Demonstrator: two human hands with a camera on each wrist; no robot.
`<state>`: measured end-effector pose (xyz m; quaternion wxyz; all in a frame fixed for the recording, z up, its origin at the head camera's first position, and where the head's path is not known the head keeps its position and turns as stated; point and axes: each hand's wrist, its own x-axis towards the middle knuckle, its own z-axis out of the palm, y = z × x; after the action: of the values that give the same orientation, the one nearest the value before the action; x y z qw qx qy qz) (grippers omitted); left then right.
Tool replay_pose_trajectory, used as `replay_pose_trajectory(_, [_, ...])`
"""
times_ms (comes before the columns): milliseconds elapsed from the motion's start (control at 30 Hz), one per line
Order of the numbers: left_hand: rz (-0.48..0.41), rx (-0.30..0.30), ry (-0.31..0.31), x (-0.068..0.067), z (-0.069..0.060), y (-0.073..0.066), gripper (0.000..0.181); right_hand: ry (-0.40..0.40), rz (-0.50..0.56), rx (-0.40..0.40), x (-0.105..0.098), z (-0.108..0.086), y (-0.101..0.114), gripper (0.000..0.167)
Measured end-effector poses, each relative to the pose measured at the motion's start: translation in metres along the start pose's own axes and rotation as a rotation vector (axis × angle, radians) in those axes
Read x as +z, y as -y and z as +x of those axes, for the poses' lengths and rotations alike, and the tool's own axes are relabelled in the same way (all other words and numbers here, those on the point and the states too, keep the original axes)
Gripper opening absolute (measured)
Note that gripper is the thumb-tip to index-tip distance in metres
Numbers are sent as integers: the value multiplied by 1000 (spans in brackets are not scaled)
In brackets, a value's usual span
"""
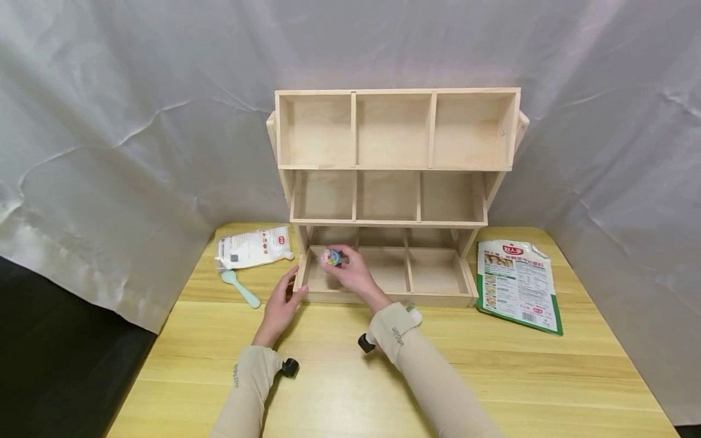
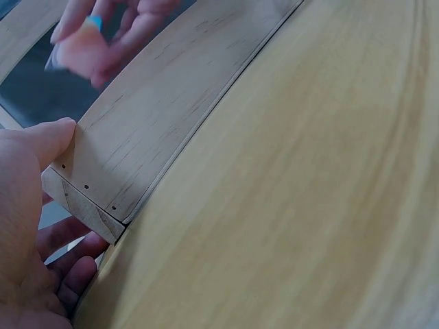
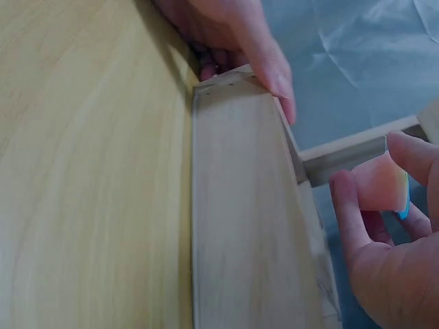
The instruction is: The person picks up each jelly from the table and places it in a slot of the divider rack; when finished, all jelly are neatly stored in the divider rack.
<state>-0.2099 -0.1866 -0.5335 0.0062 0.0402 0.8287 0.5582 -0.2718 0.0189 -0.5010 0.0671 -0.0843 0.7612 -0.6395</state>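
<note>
Over the bottom-left compartment of the wooden shelf (image 1: 394,165), my right hand (image 1: 353,272) pinches a small cup (image 1: 331,257) with a colourful lid. In the right wrist view the cup (image 3: 381,184) shows a pinkish body and a blue edge between the thumb and fingers of my right hand (image 3: 394,267). My left hand (image 1: 281,308) grips the front left corner of the bottom tray. The left wrist view shows the thumb of my left hand (image 2: 27,205) on the top edge of the front board (image 2: 158,103), with its fingers curled round the side.
A white packet (image 1: 254,248) and a pale green spoon (image 1: 241,288) lie left of the shelf. Right of it lies a white and green pouch (image 1: 519,286). A small white object (image 1: 415,315) is partly hidden by my right sleeve. Grey curtains (image 1: 137,121) surround the table.
</note>
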Motion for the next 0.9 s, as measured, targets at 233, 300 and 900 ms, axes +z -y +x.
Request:
replay_pose_trajectory(233, [-21,4,-21,1,-2,-1,64,-29,-110,-1,17,11,-7,50])
replay_pose_trajectory(300, [-18,3,-24,2,-3,-1,64,-39,-141,2,21,13,-10,49])
replay_pose_trajectory(900, [-24,36,-49,9,16,43,66,-85,-334,-50,33,25,-21,52])
